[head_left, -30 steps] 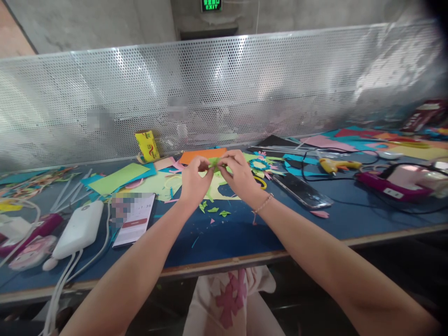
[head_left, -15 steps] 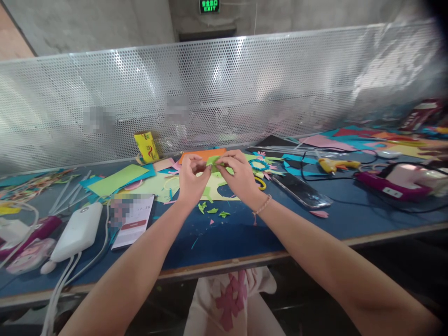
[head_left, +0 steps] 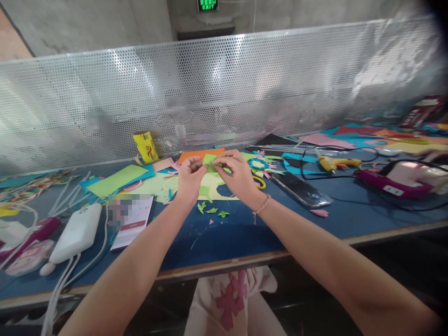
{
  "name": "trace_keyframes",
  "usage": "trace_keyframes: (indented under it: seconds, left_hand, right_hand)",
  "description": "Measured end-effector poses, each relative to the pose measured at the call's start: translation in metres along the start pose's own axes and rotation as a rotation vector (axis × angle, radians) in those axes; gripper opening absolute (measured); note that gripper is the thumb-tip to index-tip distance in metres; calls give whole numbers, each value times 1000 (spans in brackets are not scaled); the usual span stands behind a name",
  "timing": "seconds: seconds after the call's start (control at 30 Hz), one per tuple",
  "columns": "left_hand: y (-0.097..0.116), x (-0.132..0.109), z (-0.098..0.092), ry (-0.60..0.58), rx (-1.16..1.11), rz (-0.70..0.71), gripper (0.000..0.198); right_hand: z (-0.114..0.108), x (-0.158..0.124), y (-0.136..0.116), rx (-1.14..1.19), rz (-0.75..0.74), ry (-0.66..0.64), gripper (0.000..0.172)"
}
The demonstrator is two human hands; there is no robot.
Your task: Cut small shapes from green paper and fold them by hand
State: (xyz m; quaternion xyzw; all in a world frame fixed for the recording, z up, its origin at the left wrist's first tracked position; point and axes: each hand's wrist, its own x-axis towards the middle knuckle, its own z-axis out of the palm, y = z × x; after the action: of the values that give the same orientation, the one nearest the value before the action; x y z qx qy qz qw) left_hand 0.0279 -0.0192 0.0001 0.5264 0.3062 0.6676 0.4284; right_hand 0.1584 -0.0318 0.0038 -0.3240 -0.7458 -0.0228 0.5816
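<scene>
Between my two hands is a small piece of green paper [head_left: 211, 160], held up above the table. My left hand [head_left: 190, 179] pinches its left side with thumb and fingertips. From the other side, my right hand [head_left: 238, 175] closes its fingertips on the same piece. Beneath them lies a pale yellow-green sheet [head_left: 227, 192] with another small green paper piece [head_left: 205, 191] on it. Several folded green leaf shapes [head_left: 212, 210] rest on the blue tabletop just in front. The yellow handle of a tool [head_left: 259, 182] shows beside my right hand.
A phone [head_left: 303, 190] and a yellow hot glue gun [head_left: 338, 163] lie to the right, near a purple power strip [head_left: 392, 184]. On the left are a lit phone [head_left: 135, 226] and a white power bank [head_left: 77, 231] with cables. A perforated metal screen [head_left: 140, 98] borders the back.
The green paper between my fingers now stands more upright and shows more of its face. My fingers have shifted slightly on it; the things on the table stay put.
</scene>
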Motion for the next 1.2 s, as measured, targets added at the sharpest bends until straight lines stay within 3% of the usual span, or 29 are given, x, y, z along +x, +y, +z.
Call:
trace_keyframes:
  seconds: [0.17,0.43,0.63,0.83,1.2]
  left_hand:
    - [-1,1,-2,-27,1,5,25]
    - [12,-2,-2,-59,227,227,29]
    - [5,-2,1,-38,-3,42,28]
    - [6,-1,3,-117,-231,-172,18]
    - [9,-1,1,-109,-139,-106,25]
  right_hand:
    - [0,-1,1,30,4,5,15]
    - [1,0,-2,37,35,9,14]
    - [3,-2,2,139,107,9,8]
    - [4,-1,7,214,186,23,9]
    - [1,-1,0,153,79,2,8]
